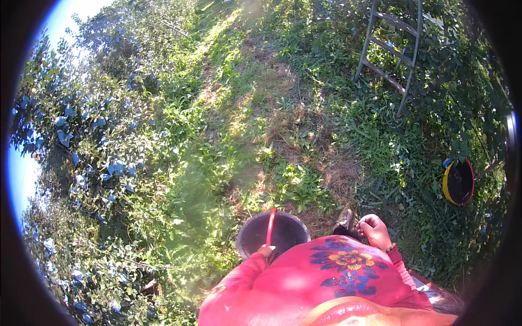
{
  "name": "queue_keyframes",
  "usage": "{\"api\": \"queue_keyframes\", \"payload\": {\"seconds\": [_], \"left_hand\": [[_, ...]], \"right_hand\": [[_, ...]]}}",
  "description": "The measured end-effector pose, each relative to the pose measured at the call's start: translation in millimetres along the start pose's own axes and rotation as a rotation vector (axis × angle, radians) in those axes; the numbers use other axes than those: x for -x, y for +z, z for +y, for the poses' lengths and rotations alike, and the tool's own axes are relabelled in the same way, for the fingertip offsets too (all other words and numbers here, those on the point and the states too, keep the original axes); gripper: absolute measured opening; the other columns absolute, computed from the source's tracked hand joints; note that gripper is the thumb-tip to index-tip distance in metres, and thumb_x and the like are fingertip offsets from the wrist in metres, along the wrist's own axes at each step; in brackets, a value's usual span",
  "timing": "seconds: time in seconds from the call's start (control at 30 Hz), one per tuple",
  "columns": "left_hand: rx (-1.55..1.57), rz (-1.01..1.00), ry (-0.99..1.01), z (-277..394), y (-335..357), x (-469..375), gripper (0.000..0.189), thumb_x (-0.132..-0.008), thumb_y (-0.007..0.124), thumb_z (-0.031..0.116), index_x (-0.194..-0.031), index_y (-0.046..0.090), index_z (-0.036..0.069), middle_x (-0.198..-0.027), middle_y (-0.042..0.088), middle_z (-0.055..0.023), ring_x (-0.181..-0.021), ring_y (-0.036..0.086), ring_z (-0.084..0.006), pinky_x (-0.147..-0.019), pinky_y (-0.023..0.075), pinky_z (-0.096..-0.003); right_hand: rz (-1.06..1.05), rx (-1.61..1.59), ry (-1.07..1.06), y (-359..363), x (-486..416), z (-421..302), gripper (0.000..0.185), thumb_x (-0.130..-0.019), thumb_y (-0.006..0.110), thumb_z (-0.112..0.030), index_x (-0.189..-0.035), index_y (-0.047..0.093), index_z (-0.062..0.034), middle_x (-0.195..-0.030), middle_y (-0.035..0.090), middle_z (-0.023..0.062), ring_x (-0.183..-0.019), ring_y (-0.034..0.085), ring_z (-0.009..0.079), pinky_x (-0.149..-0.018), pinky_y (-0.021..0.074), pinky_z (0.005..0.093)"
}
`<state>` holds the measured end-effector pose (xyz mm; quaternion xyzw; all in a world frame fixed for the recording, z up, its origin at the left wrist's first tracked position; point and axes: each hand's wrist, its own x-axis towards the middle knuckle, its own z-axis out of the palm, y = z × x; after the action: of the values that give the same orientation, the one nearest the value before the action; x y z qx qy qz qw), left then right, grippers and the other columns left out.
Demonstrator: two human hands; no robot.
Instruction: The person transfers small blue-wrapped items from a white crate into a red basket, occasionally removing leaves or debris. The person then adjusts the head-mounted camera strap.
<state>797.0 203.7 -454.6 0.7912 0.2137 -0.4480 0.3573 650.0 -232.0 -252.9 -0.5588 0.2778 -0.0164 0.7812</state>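
My left hand (266, 250) is closed around the red handle (270, 228) of a dark bucket (244, 240), which hangs in front of my body at the lower middle. No contents can be made out in its shaded inside. On the other side of my pink top, my right hand (374, 230) has its fingers curled loosely, with a beaded bracelet at the wrist. Nothing shows in that hand. Beside it, a dark shoe (345, 220) rests on the ground.
Leafy trees with pale bluish objects among the leaves (116, 167) line the left. A wooden ladder (389, 49) leans at the upper right. Farther down on the right is a dark bucket with a red and yellow rim (460, 183). A grassy path (265, 102) runs between.
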Motion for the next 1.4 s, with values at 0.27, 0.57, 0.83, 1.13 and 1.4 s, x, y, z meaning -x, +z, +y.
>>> {"api": "queue_keyframes", "payload": {"seconds": [0.27, 0.57, 0.83, 1.13, 1.4], "left_hand": [[0.016, 0.052, -0.096, 125.6, 20.4, -30.8, 0.025, -0.092, 0.061, 0.030, -0.099, 0.068, 0.007, -0.078, 0.067, -0.0118, -0.065, 0.064, -0.0230, -0.060, 0.0511, -0.0405], [0.174, 0.354, -0.033, 248.2, -19.1, -65.0, 0.023, -0.087, 0.064, 0.023, -0.082, 0.067, 0.001, -0.066, 0.064, -0.0106, -0.056, 0.063, -0.0213, -0.051, 0.0477, -0.0380], [-0.154, 0.263, 0.000, 304.4, -14.7, -126.5, 0.040, -0.086, 0.065, 0.038, -0.107, 0.068, 0.004, -0.093, 0.071, -0.0142, -0.090, 0.069, -0.0279, -0.081, 0.0512, -0.0380], [-0.125, 0.329, 0.070, 388.7, -90.7, -252.2, 0.038, -0.083, 0.065, 0.031, -0.109, 0.068, 0.003, -0.093, 0.071, -0.0170, -0.088, 0.071, -0.0289, -0.077, 0.0543, -0.0388], [-0.027, 0.693, 0.104, 467.4, -182.1, -280.9, 0.025, -0.083, 0.067, 0.021, -0.096, 0.068, 0.001, -0.086, 0.072, -0.0137, -0.081, 0.069, -0.0249, -0.077, 0.0538, -0.0377]], "right_hand": [[-0.047, -0.043, -0.165, -67.3, -113.2, -93.5, 0.004, -0.094, 0.056, -0.008, -0.098, 0.058, -0.0066, -0.089, 0.064, 0.0031, -0.077, 0.059, 0.0103, -0.070, 0.0493, 0.0262], [-0.078, 0.006, -0.033, -104.3, -212.3, -110.5, 0.002, -0.094, 0.056, -0.005, -0.097, 0.057, -0.0052, -0.086, 0.064, 0.0039, -0.071, 0.058, 0.0101, -0.065, 0.0487, 0.0243], [-0.160, 0.092, 0.055, -76.8, -299.6, -144.4, 0.008, -0.093, 0.059, -0.009, -0.097, 0.058, -0.0024, -0.085, 0.064, 0.0042, -0.072, 0.059, 0.0102, -0.066, 0.0498, 0.0253], [-0.175, 0.252, 0.063, -22.0, -426.0, -219.3, 0.012, -0.095, 0.058, -0.013, -0.099, 0.058, -0.0018, -0.087, 0.065, 0.0050, -0.073, 0.060, 0.0109, -0.067, 0.0507, 0.0254], [-0.310, 0.411, 0.108, 51.5, -499.2, -267.6, 0.013, -0.094, 0.061, -0.015, -0.100, 0.060, -0.0034, -0.085, 0.063, 0.0003, -0.074, 0.058, 0.0084, -0.070, 0.0507, 0.0243]]}}
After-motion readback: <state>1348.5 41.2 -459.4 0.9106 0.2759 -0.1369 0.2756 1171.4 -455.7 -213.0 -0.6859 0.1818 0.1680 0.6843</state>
